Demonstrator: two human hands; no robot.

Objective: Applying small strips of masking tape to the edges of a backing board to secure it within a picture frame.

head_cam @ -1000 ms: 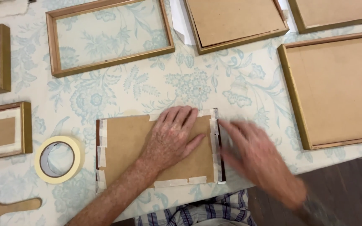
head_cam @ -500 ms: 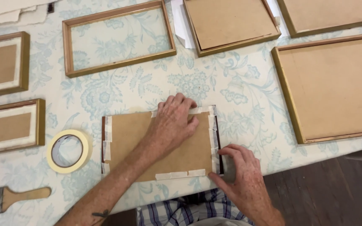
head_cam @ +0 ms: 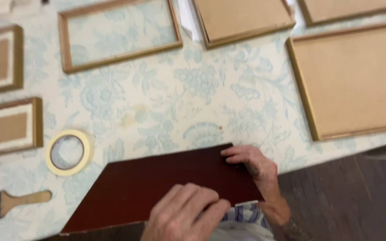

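Both hands pinching the dark red board (head_cam: 157, 187), left hand (head_cam: 186, 214) at near edge, right hand (head_cam: 251, 167) at corner, lifting it off the flowery tablecloth (head_cam: 179, 102), tape roll (head_cam: 69, 151) nearby.

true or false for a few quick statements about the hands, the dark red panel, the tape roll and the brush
1. Both hands, left hand and right hand, touch the dark red panel. True.
2. The masking tape roll lies right of the panel. False: it lies to its left.
3. The paintbrush is held in a hand. False: it lies untouched on the tablecloth.
4. The empty wooden frame shows the cloth through it. True.
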